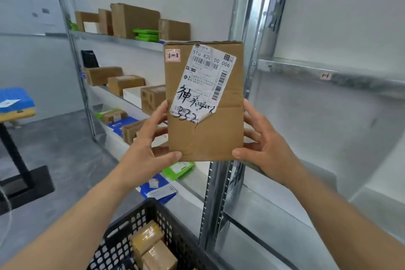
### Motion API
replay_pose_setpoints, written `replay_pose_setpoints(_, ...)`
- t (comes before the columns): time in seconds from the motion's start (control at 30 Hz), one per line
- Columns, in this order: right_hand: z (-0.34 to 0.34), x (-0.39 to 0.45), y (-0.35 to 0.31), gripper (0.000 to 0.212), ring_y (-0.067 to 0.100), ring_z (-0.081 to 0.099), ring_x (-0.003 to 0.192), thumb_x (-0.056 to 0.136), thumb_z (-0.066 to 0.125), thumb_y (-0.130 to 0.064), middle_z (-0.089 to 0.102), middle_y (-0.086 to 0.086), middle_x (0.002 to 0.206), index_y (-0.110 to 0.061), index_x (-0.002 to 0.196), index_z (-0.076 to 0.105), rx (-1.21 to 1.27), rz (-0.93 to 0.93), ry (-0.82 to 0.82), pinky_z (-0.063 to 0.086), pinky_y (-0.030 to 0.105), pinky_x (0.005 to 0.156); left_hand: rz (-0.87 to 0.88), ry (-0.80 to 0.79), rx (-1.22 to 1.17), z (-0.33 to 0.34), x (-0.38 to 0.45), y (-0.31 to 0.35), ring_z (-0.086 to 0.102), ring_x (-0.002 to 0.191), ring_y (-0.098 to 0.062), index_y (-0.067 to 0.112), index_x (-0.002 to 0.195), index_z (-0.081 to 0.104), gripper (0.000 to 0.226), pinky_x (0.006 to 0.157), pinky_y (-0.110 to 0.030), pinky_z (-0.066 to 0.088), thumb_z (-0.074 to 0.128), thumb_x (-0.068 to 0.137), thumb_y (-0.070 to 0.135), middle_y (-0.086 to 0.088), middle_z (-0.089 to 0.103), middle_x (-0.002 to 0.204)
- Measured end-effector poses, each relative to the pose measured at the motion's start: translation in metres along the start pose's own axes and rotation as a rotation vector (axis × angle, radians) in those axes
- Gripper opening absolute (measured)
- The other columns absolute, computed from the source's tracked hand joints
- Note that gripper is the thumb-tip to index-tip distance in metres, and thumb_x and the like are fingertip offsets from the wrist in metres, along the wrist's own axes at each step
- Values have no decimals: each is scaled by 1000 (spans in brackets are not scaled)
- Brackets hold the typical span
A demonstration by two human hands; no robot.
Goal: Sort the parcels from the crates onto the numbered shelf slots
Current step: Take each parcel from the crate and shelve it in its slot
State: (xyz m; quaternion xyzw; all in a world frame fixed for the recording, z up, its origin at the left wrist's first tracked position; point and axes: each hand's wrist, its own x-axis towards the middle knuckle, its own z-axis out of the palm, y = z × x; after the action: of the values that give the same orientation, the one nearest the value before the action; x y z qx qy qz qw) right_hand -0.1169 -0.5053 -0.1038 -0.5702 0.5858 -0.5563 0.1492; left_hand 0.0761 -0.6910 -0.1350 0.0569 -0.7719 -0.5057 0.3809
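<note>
The head camera looks at a tall metal shelf (135,42) in a room with grey walls and a grey floor (65,149). Brown boxes, green packs and blue bags sit on the shelf boards on the left side. The boards on the right side are bare metal, and one has a small tag (325,76) on its front edge. A black crate (175,232) sits low down near the person, and there are brown parcels wrapped in tape (153,245) inside it. Far to the left there is a counter (17,114) with a blue thing on top. In the middle, held up in the air in front of the shelf, is a flat brown parcel (210,133). It has dents and creases. A white label (202,81) with bar codes and black writing is stuck on it at a slant, and its bottom corner is torn. A small red and white sticker is in the top left corner. The parcel stands up tall, its long side going up and down, with its front turned to the camera. The left hand (151,144) grips its left edge and the right hand (265,142) grips its right edge, thumbs on the front near the bottom.
</note>
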Motion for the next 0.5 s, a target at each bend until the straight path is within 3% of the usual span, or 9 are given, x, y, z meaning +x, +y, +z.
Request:
replay_pose_setpoints(0.1,-18,-8,-5,98,8,48,127,77,71,9,42,-36,134,-61,130,28,-37,-13,53,54,26,84,18,-32,-12,18,13,7,47,121,0,71,129,24,104,85,-30,55,71,77,-6,33,37,134)
replay_pose_setpoints(0.27,-54,-21,-11,97,4,47,127,78,69,10,43,-40,131,-60,132,28,-78,-32,106,54,30,87,60,-61,-1,53,35,18,46,121,3,59,136,19,100,81,-22,54,70,78,-6,26,33,141)
replay_pose_setpoints(0.5,-117,-39,-17,96,4,45,129,78,70,9,41,-39,133,-58,133,28,-113,-55,158,54,33,90,136,-87,3,111,63,34,42,126,5,75,127,20,103,84,-23,54,71,79,-1,28,30,145)
